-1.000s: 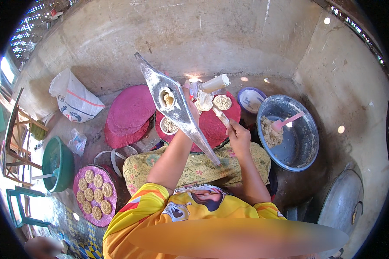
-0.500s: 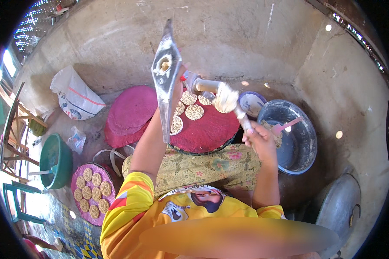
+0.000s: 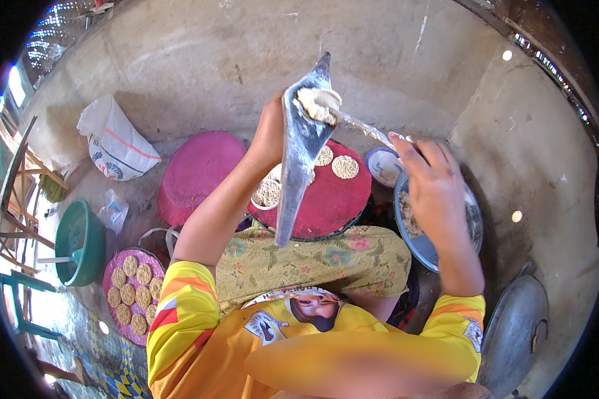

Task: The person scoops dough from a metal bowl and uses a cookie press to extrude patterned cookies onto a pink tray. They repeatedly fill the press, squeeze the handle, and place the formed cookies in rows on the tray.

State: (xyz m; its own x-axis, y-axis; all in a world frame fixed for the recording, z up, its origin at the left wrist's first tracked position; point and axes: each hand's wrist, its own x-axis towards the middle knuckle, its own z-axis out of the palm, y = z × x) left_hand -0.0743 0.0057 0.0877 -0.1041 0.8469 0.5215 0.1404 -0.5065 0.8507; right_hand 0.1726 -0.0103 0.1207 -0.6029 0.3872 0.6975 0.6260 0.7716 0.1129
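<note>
Moved up and left since the earlier frame: one spoon (image 3: 366, 128), now at the mouth of the diamond-shaped metal press (image 3: 291, 176).
Spoon: pinched in your right hand (image 3: 434, 171), handle slanting up-left to the mouth. Press: clasped by your nearer left hand (image 3: 271, 126), fingers hidden; long axis pointing away from you; smeared grey metal. Dough (image 3: 307, 100): pale, lumpy. Discs (image 3: 345, 167): stranded, round, on red board (image 3: 336, 203).

I'd call this a rough kitchen, in a home or a small food workshop, I can't tell which. Stained plain walls (image 3: 353, 53) rise from a grey floor (image 3: 143, 198), where a basin (image 3: 424, 253) of dough (image 3: 411, 225), a tray (image 3: 124, 329) of noodle-like cakes (image 3: 143, 297), a slumped sack (image 3: 120, 143) and a big metal lid (image 3: 516, 329) are set out before me.
</note>
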